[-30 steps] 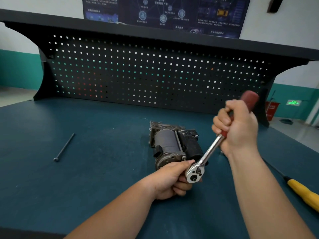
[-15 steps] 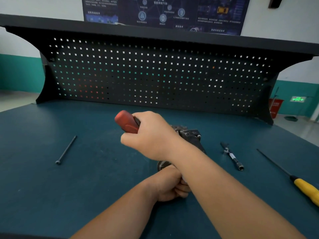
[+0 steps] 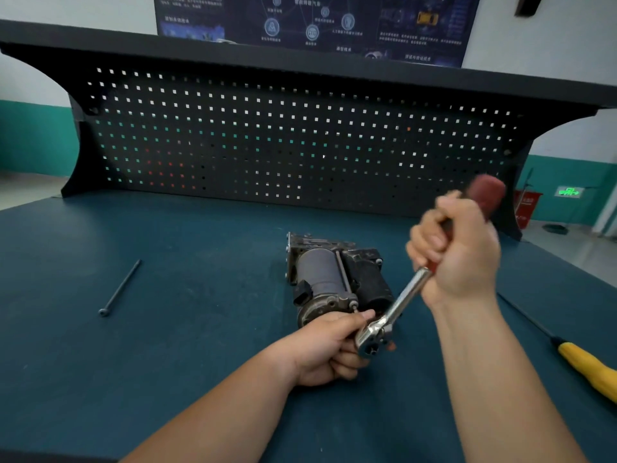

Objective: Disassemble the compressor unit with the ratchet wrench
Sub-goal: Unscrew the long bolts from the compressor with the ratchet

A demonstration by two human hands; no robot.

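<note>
The right hand (image 3: pixel 457 252) grips the red handle of the ratchet wrench (image 3: pixel 397 307), all four fingers and the thumb curled tightly around it, the rounded handle end sticking out above the knuckles and blurred. From below those fingers the chrome shaft slants down and to the left to the ratchet head, which sits right against the left hand (image 3: pixel 329 349). The left hand's fingers are curled in beside and under the head, and its thumb lies stretched out toward the top of the head; whether they pinch a socket there cannot be told, since the head hides that spot. The compressor unit (image 3: pixel 334 272) lies on the blue workbench (image 3: pixel 167 362) just beyond the left fingertips, its near end touching or almost touching the left knuckles. Well to the left of the left hand lies a long dark bolt (image 3: pixel 120 289). To the right of the right forearm lies a yellow-handled screwdriver (image 3: pixel 587 365).
</note>
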